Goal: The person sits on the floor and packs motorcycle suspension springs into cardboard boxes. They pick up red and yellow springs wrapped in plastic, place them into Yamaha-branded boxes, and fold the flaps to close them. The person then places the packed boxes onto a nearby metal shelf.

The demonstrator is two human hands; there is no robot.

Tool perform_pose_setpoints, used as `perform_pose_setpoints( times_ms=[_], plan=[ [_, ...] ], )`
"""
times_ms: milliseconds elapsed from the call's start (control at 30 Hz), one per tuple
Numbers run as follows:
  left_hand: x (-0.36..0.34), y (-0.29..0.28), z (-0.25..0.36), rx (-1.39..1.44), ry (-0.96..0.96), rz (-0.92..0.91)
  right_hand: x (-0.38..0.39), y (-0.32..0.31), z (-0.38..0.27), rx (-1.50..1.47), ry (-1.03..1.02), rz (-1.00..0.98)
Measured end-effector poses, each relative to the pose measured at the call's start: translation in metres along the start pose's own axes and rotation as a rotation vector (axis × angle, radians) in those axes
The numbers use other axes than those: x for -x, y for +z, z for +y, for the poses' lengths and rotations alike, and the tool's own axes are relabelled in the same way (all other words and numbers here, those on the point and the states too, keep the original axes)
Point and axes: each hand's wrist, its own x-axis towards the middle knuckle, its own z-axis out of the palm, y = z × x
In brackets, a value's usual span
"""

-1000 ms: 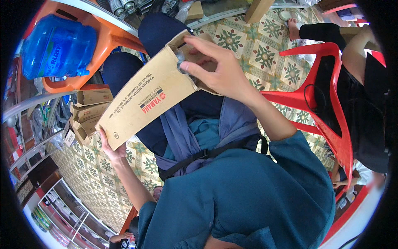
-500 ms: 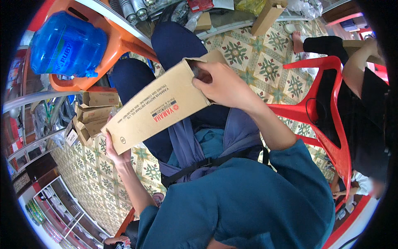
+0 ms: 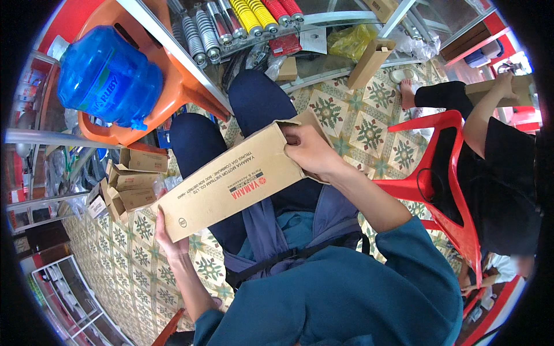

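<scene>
A long brown cardboard box (image 3: 222,187) lies slantwise above my lap, its open end up at the right. My left hand (image 3: 172,239) holds the lower closed end, thumb on the printed face and the other fingers out of sight beneath. At the open end my right hand (image 3: 313,151) is closed, with its fingertips bent into the opening. The box wall and the hand hide what those fingertips pinch. A raised flap (image 3: 311,122) stands out behind the right hand.
Shock absorbers (image 3: 254,16) line a glass case ahead. A blue water jug (image 3: 109,81) rests on an orange chair (image 3: 190,86) at left, above opened cartons (image 3: 130,179). An upright box (image 3: 369,63) stands ahead right. A red chair (image 3: 456,190) and another person (image 3: 502,190) are at right.
My view has tipped upward, bringing the row of shock absorbers into sight. Both hands keep the box at nearly the same slant, and the right fingers stay at its open end.
</scene>
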Motion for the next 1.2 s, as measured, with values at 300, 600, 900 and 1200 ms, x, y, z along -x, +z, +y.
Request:
perform_pose_setpoints(
  times_ms=[300, 600, 900, 1200],
  plan=[
    [0.015, 0.034, 0.023, -0.042, 0.027, 0.095, 0.018, -0.016, -0.019, -0.008, 0.195, 0.164],
    [0.007, 0.026, 0.025, -0.035, -0.009, 0.068, 0.037, -0.08, -0.007, -0.166, 0.119, 0.275],
    [0.002, 0.019, 0.003, 0.024, -0.052, 0.19, 0.043, -0.069, 0.013, -0.238, 0.049, 0.403],
    [0.003, 0.018, -0.001, 0.053, -0.037, 0.218, 0.043, -0.023, 0.021, -0.586, -0.11, 0.491]
  ],
)
